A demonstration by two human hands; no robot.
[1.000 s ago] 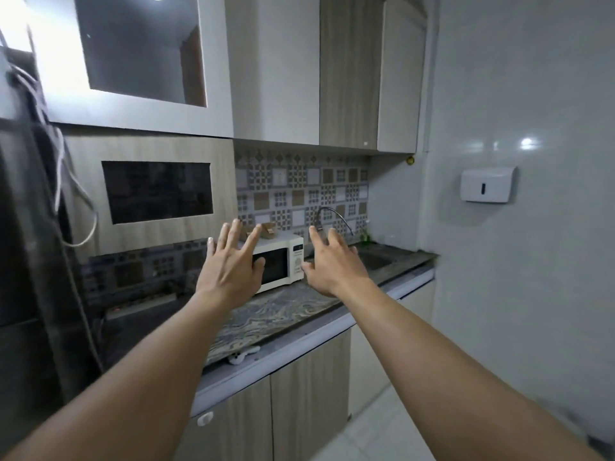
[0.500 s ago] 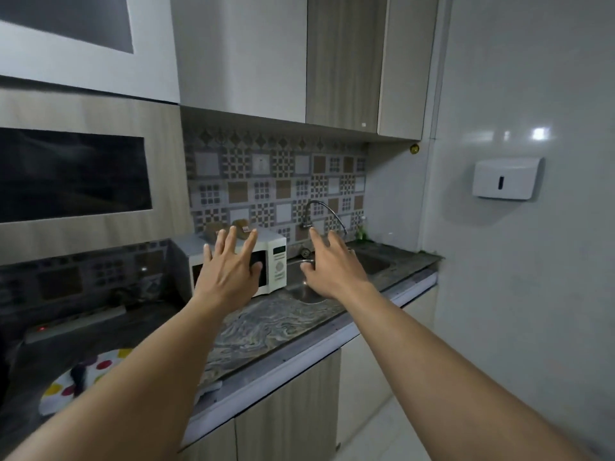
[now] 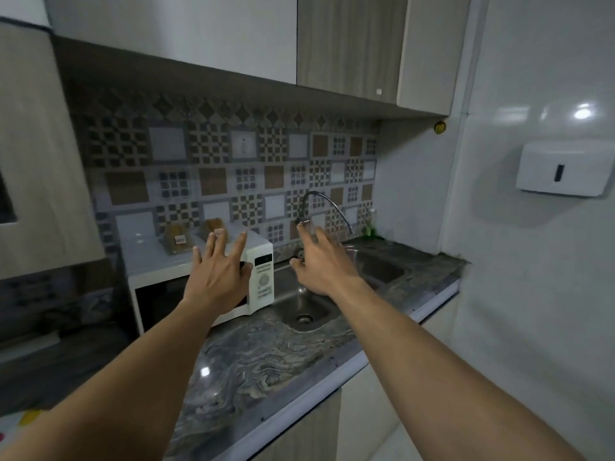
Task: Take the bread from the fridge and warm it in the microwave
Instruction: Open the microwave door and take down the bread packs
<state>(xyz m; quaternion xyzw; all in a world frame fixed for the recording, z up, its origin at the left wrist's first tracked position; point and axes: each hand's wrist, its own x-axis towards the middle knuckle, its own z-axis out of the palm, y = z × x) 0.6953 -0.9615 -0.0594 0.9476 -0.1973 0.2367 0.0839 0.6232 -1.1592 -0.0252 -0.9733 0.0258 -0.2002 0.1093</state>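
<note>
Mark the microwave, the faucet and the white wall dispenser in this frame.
microwave (image 3: 264,282): head view, on its control panel.
faucet (image 3: 305,211): head view, on the upright neck.
wall dispenser (image 3: 539,171): head view, on its white front face.

A single wide-angle camera sits on the person's head, close to the edge of the marbled countertop (image 3: 266,361), and looks forward and somewhat down along both outstretched forearms. It faces the patterned backsplash (image 3: 213,181) at a slant, with the white microwave (image 3: 263,281) left of centre, the sink (image 3: 299,302) near the middle and the side wall with its white dispenser (image 3: 562,169) on the right. The counter lies within arm's reach, and straight edges bow toward the borders of the view.
</note>
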